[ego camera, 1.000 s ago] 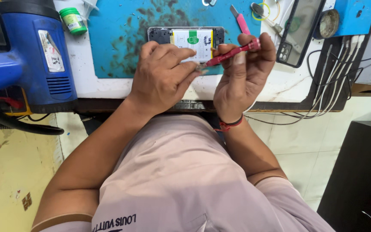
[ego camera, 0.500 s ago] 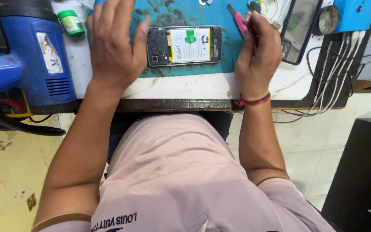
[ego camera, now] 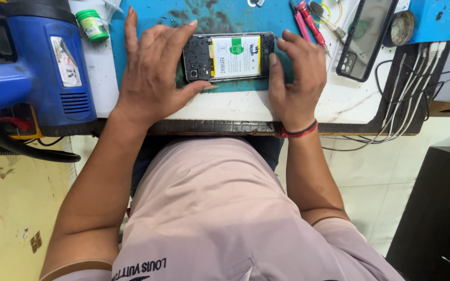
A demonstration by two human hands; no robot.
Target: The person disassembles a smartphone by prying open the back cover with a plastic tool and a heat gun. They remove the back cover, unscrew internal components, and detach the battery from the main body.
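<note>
Lying on a stained blue mat (ego camera: 147, 15) over the white worktop (ego camera: 235, 109), an opened phone (ego camera: 229, 56) sits between both hands. Left hand (ego camera: 154, 78) fingers spread, thumb touching its corner; right hand (ego camera: 298, 78) fingers curled loosely at its end, gripping nothing. Pale floor tiles (ego camera: 371, 177) show below.

- Battery label (ego camera: 237, 55): top centre of the frame, inside the opened phone; a white rectangle with a yellow edge and a green patch.
- Sticker (ego camera: 66, 61): upper left, on the blue tool's side; a tall pale rectangle with worn print.
- Jar label (ego camera: 96, 30): upper left, round a small green-lidded jar; pale band.
</note>
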